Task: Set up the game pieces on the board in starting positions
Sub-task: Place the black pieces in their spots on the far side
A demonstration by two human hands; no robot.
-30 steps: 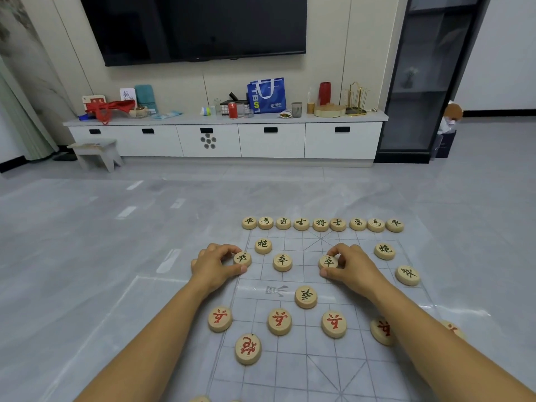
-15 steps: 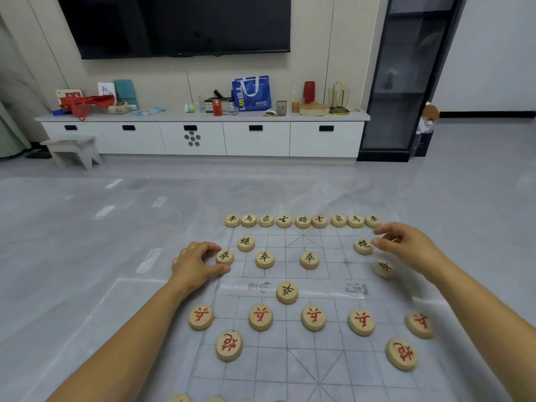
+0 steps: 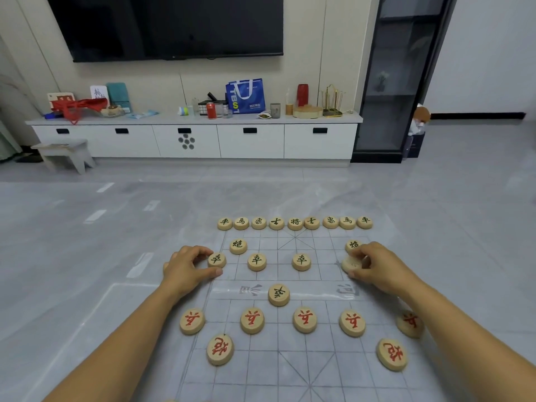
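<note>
Reaching out over the board, both hands held one round wooden piece each. The board was a thin see-through sheet with a grid, lying flat on the grey floor. The left hand sat at the left edge of the board. Its fingers were curled in narrow round the left piece, with the thumb on the near side and the fingertips on the far side. That piece had a black mark and lay on the board. The right hand sat on the right side of the board. Its fingers were curled round the right piece, which was blurred, so its mark could not be read. I could not tell if that piece touched the board. Nine pieces with black marks made the far row along the far edge. The middle piece, also black, lay alone on the blank strip across the middle, between the two hands but nearer. Five pieces with red marks made the red row just near of that strip. Far off, a white cabinet stood under a dark TV
</note>
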